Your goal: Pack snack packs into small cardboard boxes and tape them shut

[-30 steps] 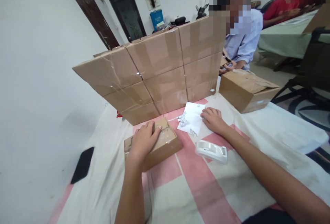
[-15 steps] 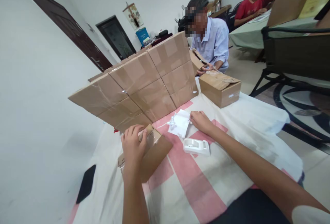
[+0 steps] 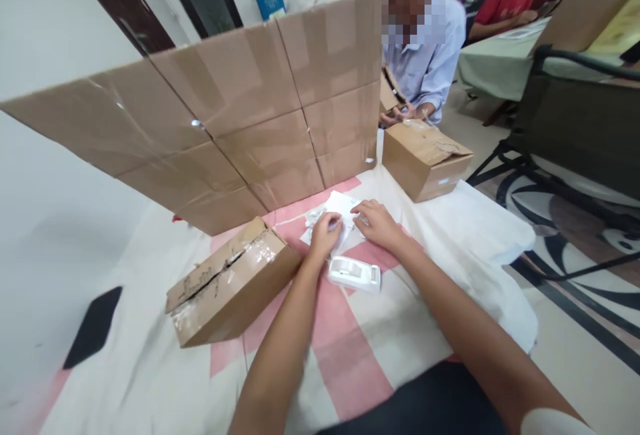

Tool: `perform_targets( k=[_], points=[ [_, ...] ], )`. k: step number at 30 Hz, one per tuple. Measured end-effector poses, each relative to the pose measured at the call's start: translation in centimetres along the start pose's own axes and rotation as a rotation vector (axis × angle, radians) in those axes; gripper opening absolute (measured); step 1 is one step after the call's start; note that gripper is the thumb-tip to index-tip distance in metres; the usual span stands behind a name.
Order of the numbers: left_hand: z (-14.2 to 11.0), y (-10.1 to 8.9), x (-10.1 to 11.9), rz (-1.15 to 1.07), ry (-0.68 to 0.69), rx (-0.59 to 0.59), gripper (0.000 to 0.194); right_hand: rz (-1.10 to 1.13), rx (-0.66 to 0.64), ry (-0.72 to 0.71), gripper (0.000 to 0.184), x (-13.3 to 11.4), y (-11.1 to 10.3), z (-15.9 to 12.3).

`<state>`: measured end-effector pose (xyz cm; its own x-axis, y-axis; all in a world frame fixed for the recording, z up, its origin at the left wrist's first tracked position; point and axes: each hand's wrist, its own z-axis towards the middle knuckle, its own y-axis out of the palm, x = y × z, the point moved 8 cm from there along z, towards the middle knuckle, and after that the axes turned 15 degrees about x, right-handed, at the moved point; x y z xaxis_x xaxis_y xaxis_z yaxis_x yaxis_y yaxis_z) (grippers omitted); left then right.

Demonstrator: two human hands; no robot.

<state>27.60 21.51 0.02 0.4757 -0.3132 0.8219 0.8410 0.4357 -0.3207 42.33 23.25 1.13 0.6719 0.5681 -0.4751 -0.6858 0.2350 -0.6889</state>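
A white sheet of paper (image 3: 342, 202) lies on the pink and white cloth, with crumpled clear plastic bits (image 3: 313, 216) along its left side. My left hand (image 3: 325, 236) is over the lower part of the paper, thumb and fingertips closed together; what they pinch is too small to make out. At the paper's right edge, my right hand (image 3: 379, 227) has its fingers curled down, apparently gripping that edge. Just below both hands sits a white tape dispenser (image 3: 354, 274). A taped cardboard box (image 3: 245, 295) with torn flaps rests beside my left forearm.
A wall of stacked cardboard boxes (image 3: 260, 68) stands behind the paper. Another box (image 3: 425, 158) is at the right, near a person in a light blue shirt (image 3: 425, 55) handling cardboard. A black flat object (image 3: 94, 325) lies far left. A dark chair (image 3: 580, 121) stands right.
My left hand has let go of the cardboard box and moved right to the paper. My right hand stays by the paper's right edge. The view has tilted down and closer.
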Motion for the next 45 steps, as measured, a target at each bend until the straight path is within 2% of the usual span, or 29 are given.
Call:
perform_targets(
  k=[3, 10, 13, 16, 20, 23, 27, 32, 40, 42, 45],
  points=[
    [-0.5, 0.4, -2.1, 0.007, -0.012, -0.047, 0.011, -0.005, -0.12, -0.022, 0.026, -0.2, 0.5, 0.0],
    [-0.4, 0.4, -2.3, -0.006, -0.018, -0.035, 0.011, -0.06, -0.332, -0.021, 0.037, 0.6, -0.6, -1.3],
    [-0.4, 0.2, -2.2, -0.016, -0.014, -0.022, 0.01, -0.071, -0.303, -0.027, 0.03, 0.8, -1.0, -1.5],
    [-0.4, -0.1, -1.8, -0.01, -0.003, -0.002, 0.011, -0.012, -0.22, -0.045, 0.019, 0.6, -1.1, -1.0],
    [-0.6, -0.6, -0.6, 0.02, 0.052, 0.014, 0.011, 0.186, -0.059, -0.042, 0.014, -0.1, -2.0, 0.0],
    [-0.7, -1.0, 0.4, 0.065, 0.102, 0.026, 0.008, 0.325, 0.007, 0.036, 0.015, -0.4, -2.6, 0.3],
    [-0.8, -1.4, 1.4, 0.044, 0.166, 0.059, 0.007, 0.476, -0.004, 0.18, 0.017, -0.5, -2.4, 0.2],
    [-0.7, -1.7, 1.1, -0.131, 0.106, 0.096, 0.006, 0.634, -0.042, 0.342, 0.027, 0.2, -1.1, -0.3],
    [-0.8, -1.4, 0.9, -0.218, 0.09, 0.076, 0.01, 0.766, -0.055, 0.411, 0.033, 0.4, 0.2, -0.6],
    [-0.8, -1.4, 0.6, -0.285, 0.049, 0.066, 0.01, 0.802, -0.066, 0.434, 0.029, 0.0, 0.5, -0.7],
    [-0.6, -1.2, -0.4, -0.473, -0.116, 0.052, 0.013, 0.83, -0.089, 0.453, 0.023, -0.8, 1.0, -1.0]
  ],
)
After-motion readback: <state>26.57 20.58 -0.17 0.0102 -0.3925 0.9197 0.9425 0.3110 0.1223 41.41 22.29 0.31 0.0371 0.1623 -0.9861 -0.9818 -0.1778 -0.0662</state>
